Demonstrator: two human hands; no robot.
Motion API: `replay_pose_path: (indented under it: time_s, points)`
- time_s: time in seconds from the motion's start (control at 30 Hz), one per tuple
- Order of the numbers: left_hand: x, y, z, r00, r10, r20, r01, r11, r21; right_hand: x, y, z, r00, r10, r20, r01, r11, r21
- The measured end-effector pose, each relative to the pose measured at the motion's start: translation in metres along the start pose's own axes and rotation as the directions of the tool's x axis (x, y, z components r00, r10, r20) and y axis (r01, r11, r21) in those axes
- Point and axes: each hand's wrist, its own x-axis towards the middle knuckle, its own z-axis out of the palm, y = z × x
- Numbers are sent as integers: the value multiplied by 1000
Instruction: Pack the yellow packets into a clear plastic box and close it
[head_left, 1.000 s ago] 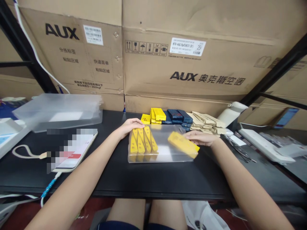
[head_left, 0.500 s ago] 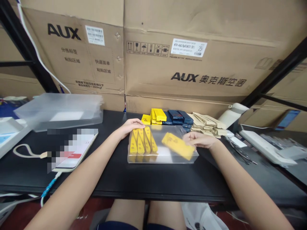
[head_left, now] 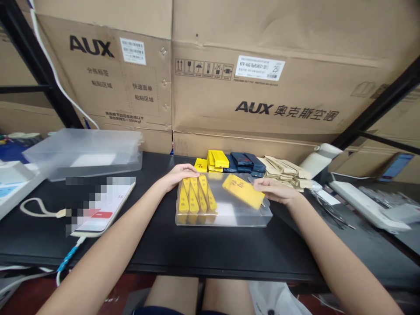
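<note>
A clear plastic box [head_left: 226, 218] lies on the black table in front of me. Several yellow packets [head_left: 197, 197] stand in a row in its left part. My left hand [head_left: 181, 175] rests at the box's back left corner, fingers closed over the rim and the tops of the packets. Pinched in my right hand [head_left: 274, 189] is another yellow packet [head_left: 244, 191], held tilted above the right part of the box. Part of this packet's right end is hidden by my fingers.
Behind the box lie yellow packets [head_left: 218, 160], dark blue packets [head_left: 246, 162] and beige packets [head_left: 285, 168]. A white bottle [head_left: 320, 161] leans at back right. Left are a phone [head_left: 108, 208] and clear boxes [head_left: 87, 153]; a white device [head_left: 364, 205] is right.
The yellow packet in my right hand has turned slightly, its right end now higher and nearer the back. My left hand has stayed at the box corner.
</note>
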Motion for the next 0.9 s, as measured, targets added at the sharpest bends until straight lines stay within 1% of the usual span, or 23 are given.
replay_pose_path:
  time_s: [0.17,0.3,0.47,0.63,0.77,0.9]
  points:
    - [-2,1,0,1000,17,-1,-17,999,28,6,0,7,996,-15,-90,12,999,-34]
    - [-3,2,1,999,34,-1,-34,999,32,7,0,10,995,-54,-80,50,998,-46]
    - [-4,4,3,1000,21,-3,-21,1000,19,5,-2,12,995,-59,-80,52,995,-89]
    - [-5,4,4,1000,14,0,-14,1000,9,0,-7,16,998,-62,-10,59,979,-197]
    - [-4,4,4,1000,9,-11,-9,1000,11,-4,-9,18,995,-13,97,39,962,-269]
    - [-4,4,4,1000,10,-11,-9,1000,7,-5,-10,20,979,-25,200,86,951,-299]
